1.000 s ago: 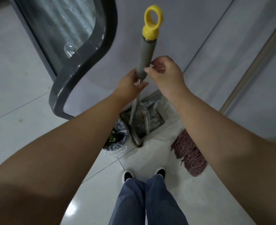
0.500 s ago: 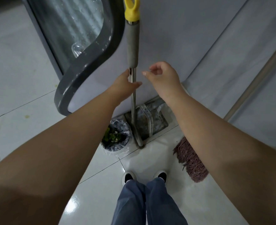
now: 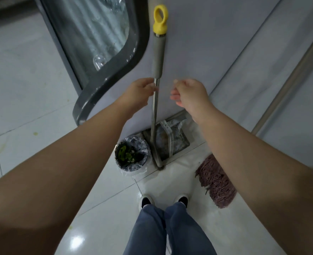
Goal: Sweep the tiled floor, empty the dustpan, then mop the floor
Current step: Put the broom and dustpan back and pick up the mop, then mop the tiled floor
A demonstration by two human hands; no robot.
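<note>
1. Currently left hand is on the dustpan handle: fingertips pinch the bare metal pole just below the grey grip sleeve.
2. Right hand is just right of the handle, not touching it; fingers loosely curled, holding nothing.
3. Handle stands near upright against the grey wall panel, yellow ring cap at its top.
4. Dustpan sits at the handle's foot on the tiled floor, against the wall.
5. Small bin with clear liner is just left of the dustpan, green scraps inside.
6. Mop head, reddish strings, lies on the floor right of the dustpan, apart from it; its pole leans up the wall further right.
7. Dark-framed glass panel is left of the handle.
8. Person's shoes and blue trousers sit nearer the camera than the dustpan.
</note>
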